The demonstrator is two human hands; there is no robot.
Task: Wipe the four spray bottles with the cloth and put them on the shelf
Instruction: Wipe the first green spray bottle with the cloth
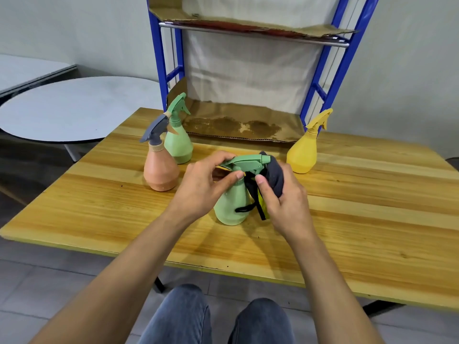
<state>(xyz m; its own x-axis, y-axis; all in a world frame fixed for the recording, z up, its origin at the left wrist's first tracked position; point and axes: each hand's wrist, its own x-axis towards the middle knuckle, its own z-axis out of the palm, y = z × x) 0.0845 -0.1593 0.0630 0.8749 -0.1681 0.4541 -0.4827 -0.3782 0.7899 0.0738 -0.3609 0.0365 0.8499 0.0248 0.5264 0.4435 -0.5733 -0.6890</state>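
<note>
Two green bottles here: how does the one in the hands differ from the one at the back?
The near green bottle is gripped at its spray head by the left hand, and the right hand holds the cloth against it; the far green bottle is untouched. The near one is mid-table; the far one stands by the shelf, partly behind the orange bottle. Both look the same colour and shape.

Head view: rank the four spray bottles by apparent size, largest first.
1. Tied: held green bottle and orange bottle look alike; both are nearer the camera, so unranked.
2. Tied: rear green bottle and yellow bottle look alike, farther back.
</note>
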